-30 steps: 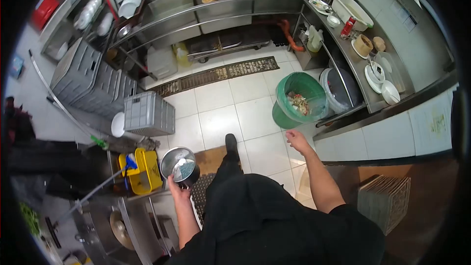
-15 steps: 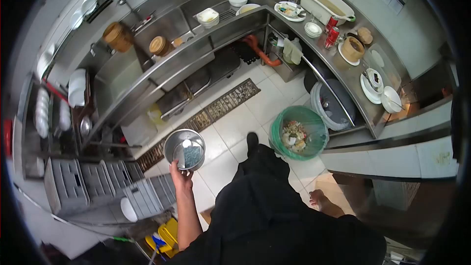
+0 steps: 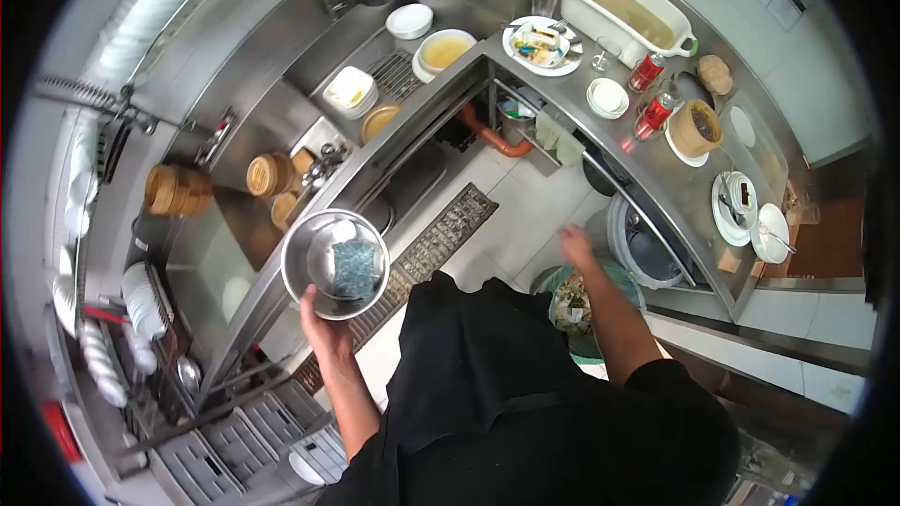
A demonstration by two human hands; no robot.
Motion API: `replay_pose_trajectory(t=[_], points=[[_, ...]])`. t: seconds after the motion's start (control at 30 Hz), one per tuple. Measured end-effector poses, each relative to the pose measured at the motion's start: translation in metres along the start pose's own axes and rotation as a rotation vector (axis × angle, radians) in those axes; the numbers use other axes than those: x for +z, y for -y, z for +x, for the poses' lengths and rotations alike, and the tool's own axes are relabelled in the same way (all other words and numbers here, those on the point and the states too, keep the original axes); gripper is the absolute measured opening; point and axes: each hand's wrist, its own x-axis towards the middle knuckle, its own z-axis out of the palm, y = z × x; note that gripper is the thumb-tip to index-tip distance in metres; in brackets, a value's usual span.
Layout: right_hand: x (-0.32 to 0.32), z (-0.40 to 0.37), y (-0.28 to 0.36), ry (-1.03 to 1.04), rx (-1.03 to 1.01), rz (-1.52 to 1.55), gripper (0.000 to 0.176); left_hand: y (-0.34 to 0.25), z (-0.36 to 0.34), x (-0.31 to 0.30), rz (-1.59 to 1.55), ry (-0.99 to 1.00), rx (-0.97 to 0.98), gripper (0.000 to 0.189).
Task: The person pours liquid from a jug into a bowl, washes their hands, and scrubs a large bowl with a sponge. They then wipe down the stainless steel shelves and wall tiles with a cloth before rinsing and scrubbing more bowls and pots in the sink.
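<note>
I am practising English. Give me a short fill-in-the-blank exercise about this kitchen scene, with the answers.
The left hand holds a metal ___.
A blue-green sponge lies ___ it.
The blurred right hand reaches out near the ___ bin of food waste.
Missing words: bowl, inside, green.

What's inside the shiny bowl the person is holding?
A blue-green sponge lies in the metal bowl, beside a small white piece. Whatever is under the sponge is covered.
</note>
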Motion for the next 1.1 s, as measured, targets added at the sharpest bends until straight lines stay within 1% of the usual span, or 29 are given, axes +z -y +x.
replay_pose_trajectory(t=[0.03, 0.07, 0.13, 0.17, 0.23, 0.27, 0.3, 0.33, 0.4, 0.43, 0.5, 0.53, 0.57, 0.63, 0.67, 0.7, 0.73, 0.77, 0.8, 0.83, 0.87, 0.9, 0.93, 1.0, 1.03, 1.1], points=[[0.003, 0.015, 0.047, 0.079, 0.09, 0.055, 0.021, -0.009, 0.014, 0.025, 0.014, 0.027, 0.033, 0.064], [0.004, 0.025, 0.091, 0.16, 0.184, 0.115, 0.019, -0.009, 0.045, 0.031, -0.025, 0.027, 0.044, 0.065], [0.025, 0.078, 0.097, 0.201, 0.275, 0.121, 0.02, -0.017, 0.089, 0.07, -0.008, 0.075, 0.06, 0.065], [0.041, 0.097, 0.094, 0.227, 0.329, 0.129, 0.021, -0.018, 0.116, 0.083, -0.009, 0.059, 0.014, 0.065], [0.069, 0.131, 0.098, 0.178, 0.402, 0.2, 0.023, -0.014, 0.177, 0.103, 0.019, 0.088, -0.027, 0.064], [0.084, 0.149, 0.109, 0.148, 0.428, 0.239, 0.025, -0.015, 0.209, 0.115, 0.045, 0.111, -0.028, 0.063], [0.085, 0.152, 0.147, 0.172, 0.447, 0.199, 0.033, -0.016, 0.235, 0.131, 0.043, 0.164, -0.06, 0.06], [0.091, 0.166, 0.168, 0.144, 0.432, 0.248, 0.036, -0.011, 0.269, 0.136, 0.046, 0.178, -0.092, 0.057], [0.1, 0.19, 0.19, 0.101, 0.413, 0.339, 0.04, -0.004, 0.323, 0.154, 0.107, 0.218, -0.12, 0.055], [0.1, 0.209, 0.202, 0.126, 0.404, 0.355, 0.049, 0.0, 0.347, 0.16, 0.125, 0.231, -0.154, 0.055], [0.103, 0.243, 0.209, 0.148, 0.422, 0.408, 0.055, 0.005, 0.39, 0.179, 0.167, 0.273, -0.216, 0.054], [0.104, 0.259, 0.205, 0.157, 0.429, 0.436, 0.059, 0.003, 0.397, 0.2, 0.203, 0.259, -0.242, 0.054], [0.108, 0.274, 0.199, 0.165, 0.478, 0.414, 0.062, 0.001, 0.398, 0.218, 0.236, 0.243, -0.265, 0.055], [0.121, 0.302, 0.195, 0.038, 0.581, 0.418, 0.062, 0.003, 0.41, 0.245, 0.271, 0.199, -0.316, 0.059], [0.13, 0.318, 0.192, -0.019, 0.633, 0.416, 0.062, 0.008, 0.413, 0.256, 0.28, 0.212, -0.336, 0.062], [0.133, 0.332, 0.196, -0.119, 0.643, 0.523, 0.062, 0.012, 0.417, 0.269, 0.277, 0.243, -0.349, 0.063], [0.162, 0.374, 0.089, -0.213, 0.471, 0.638, 0.061, 0.017, 0.421, 0.28, 0.273, 0.269, -0.359, 0.064], [0.187, 0.414, -0.01, -0.285, 0.281, 0.767, 0.059, 0.023, 0.422, 0.292, 0.287, 0.232, -0.341, 0.063], [0.208, 0.451, -0.093, -0.328, 0.088, 0.888, 0.058, 0.031, 0.426, 0.293, 0.293, 0.206, -0.335, 0.063], [0.184, 0.442, -0.005, -0.443, 0.36, 0.764, 0.057, 0.038, 0.431, 0.295, 0.295, 0.188, -0.326, 0.062], [0.178, 0.444, 0.035, -0.503, 0.443, 0.717, 0.057, 0.045, 0.435, 0.301, 0.287, 0.176, -0.312, 0.062], [0.173, 0.448, 0.049, -0.534, 0.465, 0.711, 0.056, 0.051, 0.43, 0.319, 0.268, 0.167, -0.309, 0.06], [0.171, 0.451, 0.055, -0.571, 0.476, 0.7, 0.056, 0.056, 0.439, 0.323, 0.28, 0.166, -0.358, 0.06], [0.162, 0.455, 0.064, -0.62, 0.477, 0.677, 0.055, 0.071, 0.463, 0.32, 0.289, 0.156, -0.436, 0.06], [0.158, 0.457, 0.061, -0.635, 0.473, 0.665, 0.054, 0.084, 0.478, 0.318, 0.278, 0.19, -0.451, 0.06], [0.147, 0.464, 0.057, -0.659, 0.469, 0.644, 0.054, 0.104, 0.49, 0.346, 0.272, 0.211, -0.418, 0.055]])
